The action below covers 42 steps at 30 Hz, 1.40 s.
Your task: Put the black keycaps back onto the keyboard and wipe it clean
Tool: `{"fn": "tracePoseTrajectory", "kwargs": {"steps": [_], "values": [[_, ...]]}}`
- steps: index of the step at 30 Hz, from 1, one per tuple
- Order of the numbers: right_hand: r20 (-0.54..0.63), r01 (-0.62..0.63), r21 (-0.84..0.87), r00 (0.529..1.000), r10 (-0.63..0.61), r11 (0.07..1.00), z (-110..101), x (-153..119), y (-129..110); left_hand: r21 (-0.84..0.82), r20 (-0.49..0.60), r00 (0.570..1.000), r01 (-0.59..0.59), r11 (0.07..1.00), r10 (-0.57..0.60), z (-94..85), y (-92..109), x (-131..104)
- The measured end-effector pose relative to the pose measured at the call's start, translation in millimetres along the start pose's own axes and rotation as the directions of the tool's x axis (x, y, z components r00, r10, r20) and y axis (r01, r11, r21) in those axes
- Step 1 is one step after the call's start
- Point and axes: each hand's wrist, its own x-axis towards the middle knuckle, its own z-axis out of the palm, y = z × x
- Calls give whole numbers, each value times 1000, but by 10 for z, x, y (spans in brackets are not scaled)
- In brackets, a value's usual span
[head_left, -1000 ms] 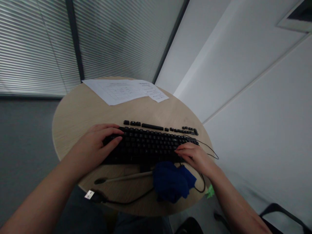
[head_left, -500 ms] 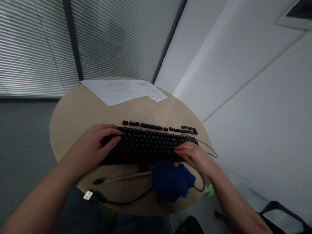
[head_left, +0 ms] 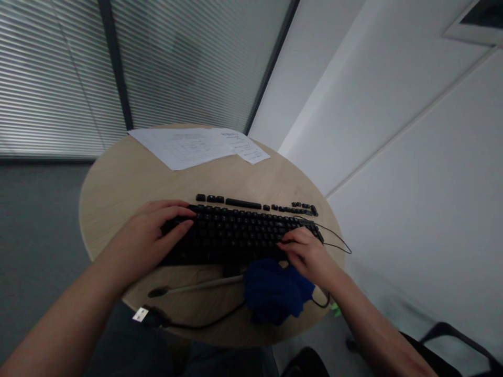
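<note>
A black keyboard [head_left: 231,230] lies across the near part of the round wooden table [head_left: 118,183]. My left hand [head_left: 157,228] grips its left end, with the fingers over the far side and the thumb on the keys. At the right part of the keys, my right hand [head_left: 304,251] has its thumb and fingertips drawn together in a pinch. Whatever is between them, if anything, is too small to make out. Behind the keyboard, several loose black keycaps [head_left: 215,199] are laid out in a line, including a long space bar [head_left: 243,203].
A crumpled blue cloth [head_left: 271,293] lies in front of the keyboard, beside a thin pale stick with a dark end [head_left: 204,285]. A cable with a USB plug [head_left: 140,314] reaches the near edge. Printed papers [head_left: 196,146] lie at the back. A white wall [head_left: 393,183] stands right.
My right hand has shifted slightly left over the keys, and its fingers are more bent. My left hand stays at the keyboard's left end.
</note>
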Motion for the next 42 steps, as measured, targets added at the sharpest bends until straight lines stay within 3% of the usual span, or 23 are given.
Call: {"fn": "tracePoseTrajectory", "kwargs": {"steps": [7, 15, 18, 21, 24, 26, 31, 35, 42], "values": [[-1, -123, -34, 992, 123, 992, 147, -157, -117, 9, 11, 1000, 2, 1000, -2, 3, -15, 4], [47, -196, -68, 979, 199, 978, 112, -58, -152, 10, 22, 1000, 11, 1000, -11, -16, -2, 19], [42, -213, -3, 976, 213, 977, 76, -61, -154, 3, 19, 1000, 7, 1000, -7, -27, 11, 23], [-66, -207, 116, 974, 216, 971, 39, -155, -120, -3, 13, 1000, -20, 1000, 20, -26, 4, 24], [-273, -230, 128, 927, 258, 965, 8, -274, -82, -6, 3, 999, -40, 999, 40, -21, -8, 23], [-319, -251, 108, 908, 273, 962, -4, -313, -91, -3, -8, 999, -43, 999, 43, -18, -12, 21], [-164, -244, 29, 955, 245, 969, 37, -223, -227, 4, -1, 999, -42, 999, 42, -12, -34, 14], [-34, -273, 2, 961, 273, 962, 105, -117, -287, 17, -4, 999, -37, 999, 37, 0, -73, 13], [26, -267, -43, 963, 268, 963, 66, -42, -321, 38, -11, 998, -66, 997, 66, -2, -127, 50]]}}
